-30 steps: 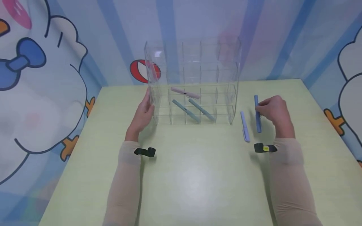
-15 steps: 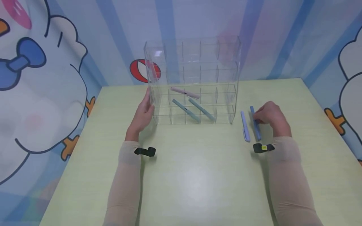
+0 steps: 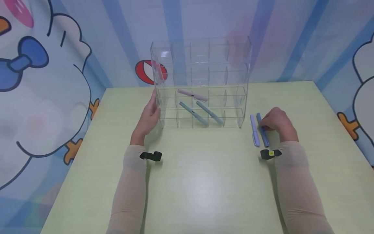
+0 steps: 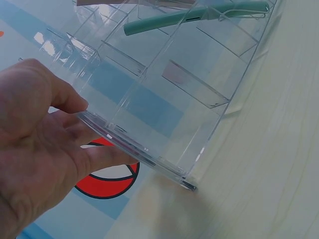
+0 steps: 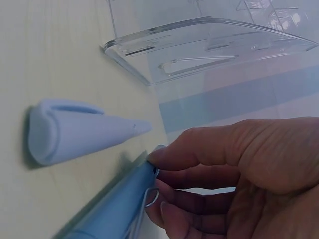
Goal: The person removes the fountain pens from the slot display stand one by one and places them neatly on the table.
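Observation:
My left hand (image 3: 147,118) grips the left side wall of a clear acrylic pen organizer (image 3: 201,86), thumb in front and fingers behind, as the left wrist view (image 4: 42,139) confirms. Inside the organizer a pink pen (image 3: 193,95) lies slanted above two teal-green pens (image 3: 194,114). To its right, my right hand (image 3: 277,121) pinches a blue pen (image 3: 264,137) between thumb and fingers, low over the table. In the right wrist view the blue pen's metal clip (image 5: 149,196) faces the fingers. Beside it lies a lavender pen (image 5: 75,130), capped and parallel to the blue one.
The organizer's tiers and dividers are transparent, and it stands at the back of the pale table (image 3: 201,182). Behind it rises a blue-striped wall (image 3: 201,19) with a printed red-and-white ball (image 3: 143,72). A black wrist strap (image 3: 151,156) sits on each sleeve.
My right hand has brought the blue pen down and slightly left, toward the lavender pen, turning it slantwise alongside. The left hand keeps its grip on the organizer.

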The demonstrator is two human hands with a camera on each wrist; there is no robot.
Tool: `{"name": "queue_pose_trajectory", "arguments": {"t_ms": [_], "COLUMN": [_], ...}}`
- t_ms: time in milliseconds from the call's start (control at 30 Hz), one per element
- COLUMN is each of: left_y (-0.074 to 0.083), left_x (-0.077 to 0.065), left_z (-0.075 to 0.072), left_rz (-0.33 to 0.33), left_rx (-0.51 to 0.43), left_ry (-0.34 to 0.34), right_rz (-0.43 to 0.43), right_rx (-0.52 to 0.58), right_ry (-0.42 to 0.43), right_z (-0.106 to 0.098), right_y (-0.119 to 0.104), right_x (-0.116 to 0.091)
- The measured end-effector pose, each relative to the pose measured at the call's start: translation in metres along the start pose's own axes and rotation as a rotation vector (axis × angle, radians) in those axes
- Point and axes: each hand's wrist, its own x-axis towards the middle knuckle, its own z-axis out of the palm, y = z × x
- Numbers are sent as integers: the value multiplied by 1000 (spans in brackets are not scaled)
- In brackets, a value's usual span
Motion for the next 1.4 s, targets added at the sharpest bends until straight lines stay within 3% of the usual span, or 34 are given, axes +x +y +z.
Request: {"name": "queue_pose_trajectory", "arguments": {"t_ms": [333, 967, 1400], "left_y": [-1, 12, 8], "left_x": [0, -2, -3], "left_z": [3, 1, 0], "left_rz": [-9, 23, 27], "left_rx": [40, 63, 24], "left_ry": [27, 25, 6], "right_rz": [12, 29, 8], "right_rx": [-8, -14, -11], "right_ry": [-11, 7, 43], "right_z": [1, 1, -1], "right_y": [0, 1, -1], "right_x": [1, 8, 1]}}
